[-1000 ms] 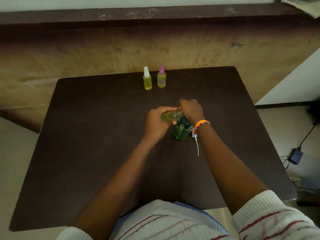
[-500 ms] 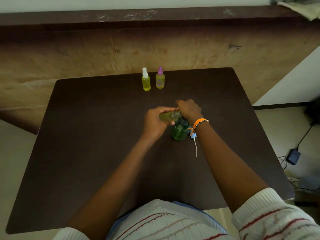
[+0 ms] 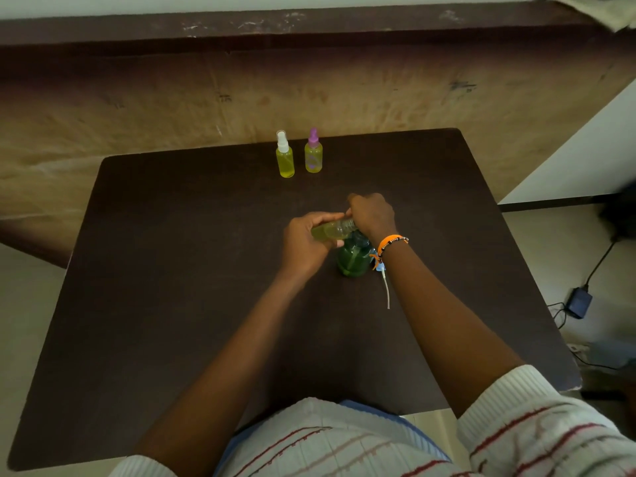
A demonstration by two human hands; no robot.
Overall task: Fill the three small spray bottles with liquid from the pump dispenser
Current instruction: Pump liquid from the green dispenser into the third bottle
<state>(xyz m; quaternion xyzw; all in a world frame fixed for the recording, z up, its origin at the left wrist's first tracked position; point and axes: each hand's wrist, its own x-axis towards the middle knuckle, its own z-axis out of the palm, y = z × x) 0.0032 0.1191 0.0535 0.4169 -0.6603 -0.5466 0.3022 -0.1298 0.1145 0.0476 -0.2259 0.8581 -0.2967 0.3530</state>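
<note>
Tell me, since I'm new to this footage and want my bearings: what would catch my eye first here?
At the middle of the dark table, the left hand holds a small capless bottle sideways against the top of a green pump dispenser, where the right hand rests. Two capped spray bottles, white-topped and purple-topped, both with yellow liquid, stand upright side by side near the far edge.

Dim, murky light throughout; the dark desk swallows detail. The brightest patch is the pale floor at three o'clock. Edges bow from the wide lens, corners are smeared, and the hands look soft and grainy.
</note>
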